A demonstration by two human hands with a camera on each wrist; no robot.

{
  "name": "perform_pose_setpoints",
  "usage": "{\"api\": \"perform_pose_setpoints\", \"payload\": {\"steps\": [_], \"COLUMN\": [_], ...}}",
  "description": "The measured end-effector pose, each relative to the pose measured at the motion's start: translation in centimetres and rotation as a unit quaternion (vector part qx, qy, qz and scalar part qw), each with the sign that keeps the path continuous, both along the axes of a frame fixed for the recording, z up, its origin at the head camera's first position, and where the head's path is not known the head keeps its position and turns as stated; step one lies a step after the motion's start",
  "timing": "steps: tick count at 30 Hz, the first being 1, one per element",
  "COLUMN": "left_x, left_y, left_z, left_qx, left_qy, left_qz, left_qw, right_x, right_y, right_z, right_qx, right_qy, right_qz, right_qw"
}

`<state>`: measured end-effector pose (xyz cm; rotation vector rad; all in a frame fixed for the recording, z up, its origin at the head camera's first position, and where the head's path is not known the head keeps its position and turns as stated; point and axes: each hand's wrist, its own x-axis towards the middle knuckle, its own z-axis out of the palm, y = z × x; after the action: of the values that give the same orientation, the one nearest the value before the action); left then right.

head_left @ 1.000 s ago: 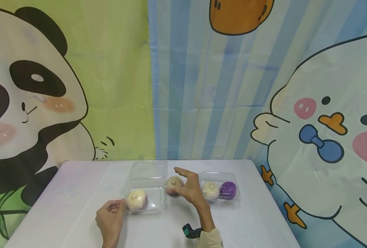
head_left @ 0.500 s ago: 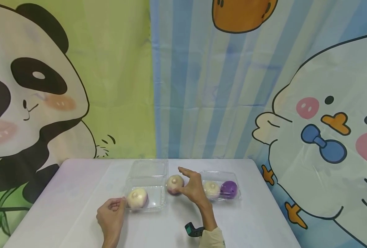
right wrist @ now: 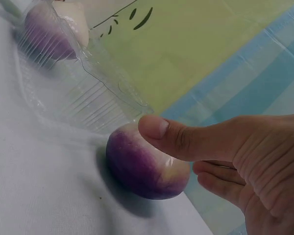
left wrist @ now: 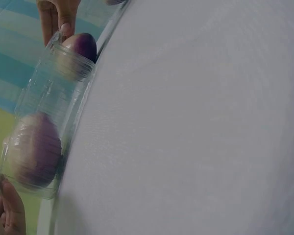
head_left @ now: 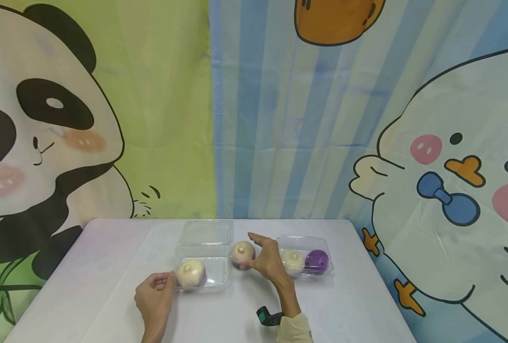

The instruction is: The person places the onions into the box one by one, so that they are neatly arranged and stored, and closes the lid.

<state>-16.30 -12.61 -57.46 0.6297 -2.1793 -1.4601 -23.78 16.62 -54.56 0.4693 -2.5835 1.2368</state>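
My left hand (head_left: 155, 297) pinches the near left edge of an open clear plastic clamshell box (head_left: 217, 274), whose lid leans back behind it. A purple-and-white turnip (head_left: 190, 274) lies in the left part of its tray. Just right of the box, a second turnip (head_left: 243, 255) rests on the white table (head_left: 116, 267). My right hand (head_left: 271, 259) is beside this turnip, thumb at its side and fingers spread apart in a wide curve. In the right wrist view the thumb (right wrist: 154, 128) overlaps the turnip's upper side; whether it touches is unclear.
Right of my right hand stands another clear plastic box (head_left: 324, 245), holding a cream round vegetable (head_left: 292, 262) and a purple one (head_left: 316, 262). A black wrist device (head_left: 269, 317) is on my right wrist. Printed curtains (head_left: 254, 143) hang behind the table.
The whole head view has shifted slightly. My left hand stays at the box edge and my right hand stays beside the loose turnip; nothing was picked up or put down.
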Motion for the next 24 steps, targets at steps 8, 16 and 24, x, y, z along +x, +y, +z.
{"api": "perform_pose_setpoints", "payload": {"steps": [8, 16, 24], "left_x": [-0.03, -0.09, -0.17], "left_y": [0.01, -0.09, -0.12], "left_z": [0.11, -0.07, -0.24], "left_qx": [0.004, 0.003, -0.001], "left_qy": [-0.004, 0.001, -0.008], "left_qz": [0.002, -0.003, 0.001], "left_qw": [1.0000, 1.0000, 1.0000], "right_x": [-0.07, -0.15, -0.13], "right_y": [0.16, 0.01, -0.17], "right_z": [-0.24, -0.64, -0.96], "right_qx": [0.017, 0.014, 0.031], "right_qy": [-0.021, -0.043, -0.043], "right_qz": [0.001, 0.009, 0.011], "right_qw": [1.000, 0.999, 0.999]}}
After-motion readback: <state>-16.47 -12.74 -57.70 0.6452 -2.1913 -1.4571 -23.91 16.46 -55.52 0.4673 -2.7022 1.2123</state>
